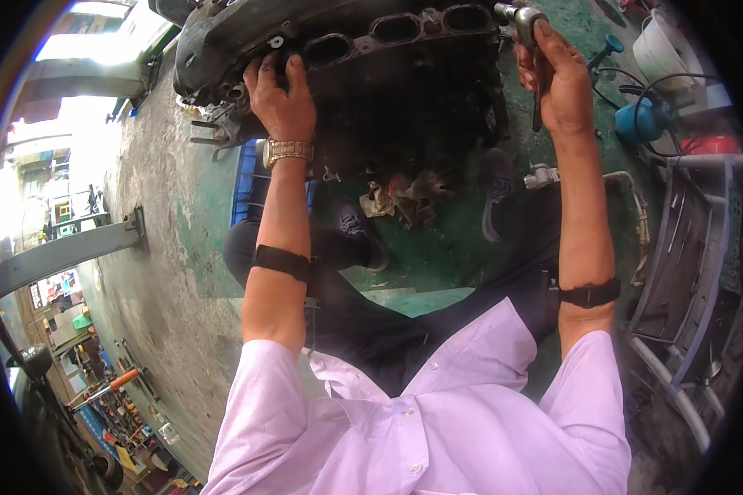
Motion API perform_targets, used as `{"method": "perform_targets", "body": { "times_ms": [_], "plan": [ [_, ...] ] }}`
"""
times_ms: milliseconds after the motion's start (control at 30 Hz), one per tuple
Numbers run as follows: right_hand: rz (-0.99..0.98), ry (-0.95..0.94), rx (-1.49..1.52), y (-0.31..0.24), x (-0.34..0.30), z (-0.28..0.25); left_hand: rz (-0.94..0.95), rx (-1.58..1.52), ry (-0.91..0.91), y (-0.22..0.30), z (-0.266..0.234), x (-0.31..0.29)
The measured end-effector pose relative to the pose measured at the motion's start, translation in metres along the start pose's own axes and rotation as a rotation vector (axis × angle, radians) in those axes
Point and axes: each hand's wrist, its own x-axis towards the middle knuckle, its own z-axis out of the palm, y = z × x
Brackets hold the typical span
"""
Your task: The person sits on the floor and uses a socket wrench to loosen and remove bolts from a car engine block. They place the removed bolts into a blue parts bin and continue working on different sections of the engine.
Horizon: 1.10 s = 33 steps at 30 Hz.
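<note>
Your left fingers [297, 74]: on a dark, oval-ported engine part [359, 44]. Your right fingers [524, 68]: around a ratchet wrench [529, 18].

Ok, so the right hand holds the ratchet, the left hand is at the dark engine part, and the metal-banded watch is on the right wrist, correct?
Not quite: the head view shows the watch on the left wrist. The right hand does hold the ratchet, with the left hand at the engine part.
</note>
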Motion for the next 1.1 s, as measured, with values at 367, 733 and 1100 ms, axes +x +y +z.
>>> {"method": "perform_targets", "body": {
  "times_ms": [367, 733, 1100],
  "plan": [
    [0.021, 0.186, -0.013, -0.005, -0.005, 0.015, -0.010, 0.014, -0.018, -0.002, 0.000, 0.000],
    [0.066, 0.132, 0.013, -0.003, -0.003, 0.008, -0.016, -0.008, -0.055, 0.002, -0.006, -0.002],
    [0.051, 0.150, -0.001, -0.007, -0.007, 0.013, -0.042, 0.018, -0.089, 0.000, -0.006, -0.004]
  ]
}}
